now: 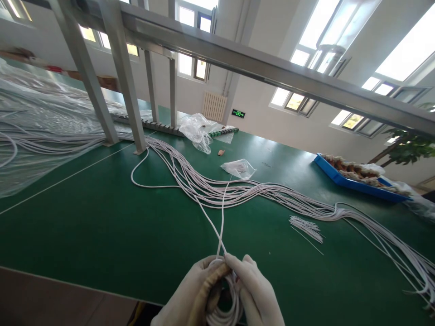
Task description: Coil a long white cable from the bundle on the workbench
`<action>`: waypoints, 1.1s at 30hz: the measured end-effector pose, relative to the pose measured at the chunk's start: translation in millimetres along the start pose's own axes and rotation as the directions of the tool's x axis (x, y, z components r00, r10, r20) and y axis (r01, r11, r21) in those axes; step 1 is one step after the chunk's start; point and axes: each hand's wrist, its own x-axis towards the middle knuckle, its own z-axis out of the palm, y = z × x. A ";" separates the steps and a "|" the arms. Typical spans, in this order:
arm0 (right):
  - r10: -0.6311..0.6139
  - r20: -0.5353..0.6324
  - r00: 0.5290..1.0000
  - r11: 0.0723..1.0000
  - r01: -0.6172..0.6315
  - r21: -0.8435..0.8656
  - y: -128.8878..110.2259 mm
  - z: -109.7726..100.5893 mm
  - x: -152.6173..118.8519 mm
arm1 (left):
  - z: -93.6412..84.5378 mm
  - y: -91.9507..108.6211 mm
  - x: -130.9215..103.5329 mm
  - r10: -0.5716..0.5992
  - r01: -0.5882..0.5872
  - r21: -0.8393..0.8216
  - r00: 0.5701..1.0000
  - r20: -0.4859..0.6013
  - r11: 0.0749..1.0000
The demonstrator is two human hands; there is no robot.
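Note:
Both my hands wear white gloves and meet at the bottom middle of the head view. My left hand (190, 294) grips a small coil of white cable (226, 312), loops hanging below its fingers. My right hand (258, 294) pinches the same coil from the right, fingertips at the top where two strands (220, 226) leave it. Those strands run up over the green table (102, 226) to a long bundle of white cables (238, 192) lying across it.
A small pile of short white ties (307, 226) lies right of the strands. Small clear bag (239, 168), crumpled plastic (197, 129), blue tray (356, 183) at far right, plastic sheeting (34, 113) at left. Metal frame posts (127, 81) stand on the table's far side.

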 end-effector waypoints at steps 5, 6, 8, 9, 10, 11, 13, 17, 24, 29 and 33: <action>-0.256 0.019 0.966 0.946 0.255 -0.202 -7.4 -10.1 11.8 | -7.0 -2.0 2.9 -0.112 0.112 -0.013 0.994 0.017 0.994; -0.288 0.009 0.958 0.931 0.282 -0.230 -8.7 -11.0 14.0 | -9.3 -1.9 3.1 -0.131 0.131 -0.020 0.991 0.020 0.991; -0.311 -0.012 0.950 0.921 0.298 -0.252 -9.6 -10.6 16.8 | -13.0 -1.8 3.5 -0.155 0.156 -0.039 0.987 0.033 0.987; -0.306 -0.020 0.952 0.924 0.291 -0.247 -9.3 -9.5 17.3 | -14.0 -1.9 4.0 -0.161 0.164 -0.052 0.986 0.044 0.985; -0.292 -0.028 0.956 0.931 0.277 -0.236 -8.8 -8.1 17.4 | -14.2 -2.2 4.7 -0.160 0.164 -0.063 0.985 0.056 0.985; -0.274 -0.035 0.961 0.939 0.259 -0.224 -8.2 -6.5 17.2 | -13.6 -2.5 5.4 -0.155 0.160 -0.080 0.986 0.064 0.984; -0.239 -0.061 0.969 0.953 0.222 -0.207 -7.1 -3.6 16.8 | -10.2 -3.0 6.1 -0.162 0.170 -0.121 0.984 0.071 0.978; -0.257 -0.096 0.962 0.939 0.226 -0.259 -5.0 -1.3 18.6 | -0.7 -2.1 3.4 -0.148 0.151 -0.137 0.988 0.030 0.979; -0.306 -0.084 0.948 0.905 0.262 -0.335 7.6 4.2 22.7 | -0.8 -1.1 11.6 -0.105 0.105 0.005 0.994 -0.044 0.994; -0.081 -0.162 0.983 0.994 0.067 -0.092 8.4 13.0 21.7 | 2.1 -5.6 12.9 0.076 -0.032 0.354 0.991 -0.111 0.935; 0.074 -0.229 0.971 0.997 -0.080 -0.018 6.4 18.4 23.6 | 5.5 -6.6 7.9 0.196 -0.107 0.535 0.974 -0.113 0.838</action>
